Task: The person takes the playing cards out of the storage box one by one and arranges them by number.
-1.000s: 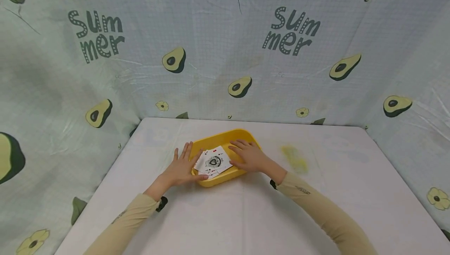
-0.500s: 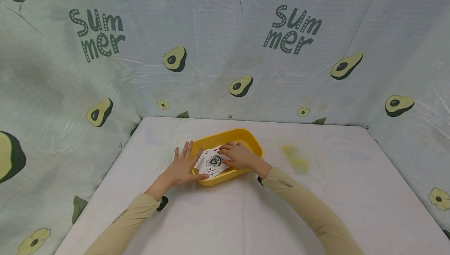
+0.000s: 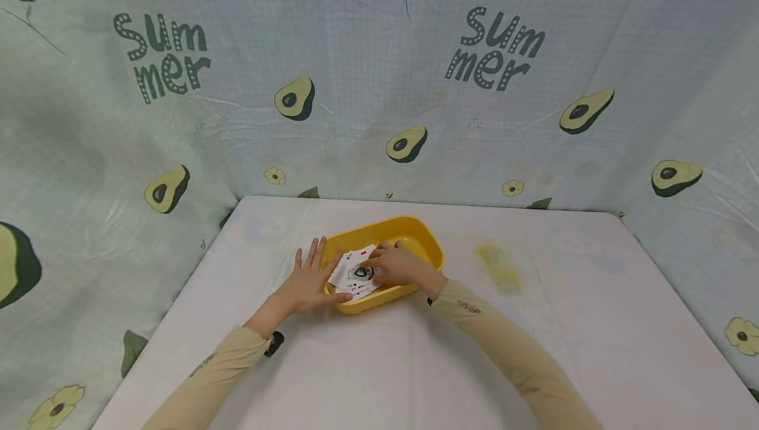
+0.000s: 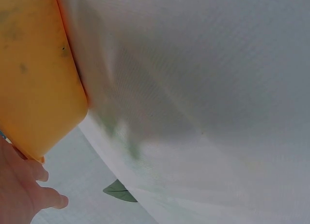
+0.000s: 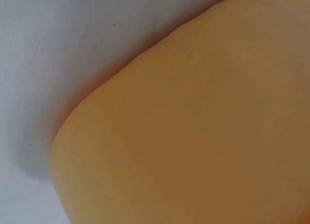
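The left hand (image 3: pixel 305 287), fingers spread and straight, touches the left end of the yellow tray (image 3: pixel 420 240); the right hand (image 3: pixel 402 266) bends its fingers over playing cards (image 3: pixel 348 275) in the tray's left part, whether pinching any I cannot tell; beyond hangs avocado-print cloth (image 3: pixel 356 41).

A makeshift curtained booth around a white tabletop (image 3: pixel 379 377); what kind of room lies beyond cannot be told. Pale sheeting (image 3: pixel 350 28) hangs at twelve, nine and three o'clock, printed with avocados (image 3: pixel 294 98), flowers (image 3: pixel 275 176) and "summer" lettering (image 3: pixel 172 71) at ten and one o'clock.
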The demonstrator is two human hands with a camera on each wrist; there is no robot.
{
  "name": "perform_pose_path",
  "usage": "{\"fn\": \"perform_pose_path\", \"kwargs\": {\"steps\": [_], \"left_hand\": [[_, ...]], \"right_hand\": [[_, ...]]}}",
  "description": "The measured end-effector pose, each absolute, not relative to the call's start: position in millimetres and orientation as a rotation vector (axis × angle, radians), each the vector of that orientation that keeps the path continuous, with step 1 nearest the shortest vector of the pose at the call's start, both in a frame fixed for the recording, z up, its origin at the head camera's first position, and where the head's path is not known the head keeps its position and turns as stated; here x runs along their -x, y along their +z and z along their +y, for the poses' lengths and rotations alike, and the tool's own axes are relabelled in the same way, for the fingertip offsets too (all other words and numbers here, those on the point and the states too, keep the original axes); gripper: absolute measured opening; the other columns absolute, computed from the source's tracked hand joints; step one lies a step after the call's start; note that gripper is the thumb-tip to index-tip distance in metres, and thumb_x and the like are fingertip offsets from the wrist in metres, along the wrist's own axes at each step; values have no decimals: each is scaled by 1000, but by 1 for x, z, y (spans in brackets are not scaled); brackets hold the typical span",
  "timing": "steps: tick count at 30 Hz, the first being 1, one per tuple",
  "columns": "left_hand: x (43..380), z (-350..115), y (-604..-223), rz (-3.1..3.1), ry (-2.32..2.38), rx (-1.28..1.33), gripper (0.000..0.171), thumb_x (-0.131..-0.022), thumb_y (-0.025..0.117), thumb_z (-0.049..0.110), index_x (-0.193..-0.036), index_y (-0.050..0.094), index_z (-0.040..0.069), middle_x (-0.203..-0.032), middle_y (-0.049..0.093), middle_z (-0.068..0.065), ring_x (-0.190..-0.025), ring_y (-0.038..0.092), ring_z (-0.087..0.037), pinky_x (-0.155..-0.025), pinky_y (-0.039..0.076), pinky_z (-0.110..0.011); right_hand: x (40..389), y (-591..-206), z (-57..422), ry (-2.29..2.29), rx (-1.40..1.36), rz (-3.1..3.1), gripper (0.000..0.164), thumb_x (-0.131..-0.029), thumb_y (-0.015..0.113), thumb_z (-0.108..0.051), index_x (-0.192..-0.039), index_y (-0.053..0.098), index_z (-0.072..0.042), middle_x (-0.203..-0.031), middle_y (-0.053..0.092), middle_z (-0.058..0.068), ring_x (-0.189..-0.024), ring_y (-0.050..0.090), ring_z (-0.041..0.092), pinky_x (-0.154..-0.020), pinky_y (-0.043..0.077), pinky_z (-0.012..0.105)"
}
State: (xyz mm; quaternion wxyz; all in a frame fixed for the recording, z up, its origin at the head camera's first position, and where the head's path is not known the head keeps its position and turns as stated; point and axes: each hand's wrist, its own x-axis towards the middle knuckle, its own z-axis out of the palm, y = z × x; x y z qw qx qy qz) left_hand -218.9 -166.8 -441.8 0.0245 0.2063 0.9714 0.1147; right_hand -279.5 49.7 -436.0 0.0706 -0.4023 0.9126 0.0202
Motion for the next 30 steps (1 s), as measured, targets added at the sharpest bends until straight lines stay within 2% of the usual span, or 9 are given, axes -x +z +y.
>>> {"fn": "perform_pose_path", "kwargs": {"steps": [5, 11, 16, 19, 24, 30], "left_hand": [[219, -167, -442, 3003, 354, -644, 93, -74, 52, 65, -144, 13, 18, -148, -6, -23, -137, -6, -40, -104, 0, -62], [219, -166, -441, 2995, 347, -634, 92, -75, 51, 65, -144, 12, 19, -148, -7, -23, -137, -7, -39, -104, -1, -62], [219, -165, -441, 2989, 351, -624, 90, -75, 51, 66, -144, 14, 21, -148, -8, -24, -137, -7, -40, -104, -2, -62], [218, -165, -441, 2990, 352, -623, 89, -75, 51, 65, -144, 15, 22, -148, -7, -24, -137, -7, -40, -104, -2, -62], [219, -165, -442, 2994, 345, -620, 88, -76, 50, 66, -144, 15, 23, -148, -7, -24, -137, -8, -39, -104, -2, -61], [219, -165, -442, 2990, 352, -621, 88, -76, 51, 65, -144, 15, 23, -148, -8, -24, -137, -8, -40, -104, -2, -62]], "right_hand": [[279, -436, 50, 128, 1247, 2738, 38, -86, 59, -27, -122, 53, -36, -122, 56, -4, -111, 43, 17, -95, 36, 48], [282, -438, 54, 90, 1212, 2759, 41, -83, 62, -20, -119, 55, -38, -125, 56, -4, -111, 45, 18, -95, 35, 50], [288, -442, 59, 11, 1168, 2760, 31, -84, 61, -25, -114, 59, -34, -123, 57, -7, -109, 46, 18, -96, 33, 55], [290, -443, 60, -7, 1145, 2759, 22, -86, 57, -35, -107, 61, -30, -116, 61, -9, -110, 47, 19, -96, 33, 55], [289, -441, 58, 3, 1116, 2768, 38, -79, 54, -57, -99, 57, -25, -107, 63, -9, -105, 48, 20, -92, 36, 49], [287, -444, 56, -2, 1064, 2797, 43, -73, 61, -58, -94, 53, -22, -98, 62, -10, -100, 47, 17, -87, 37, 45]]}}
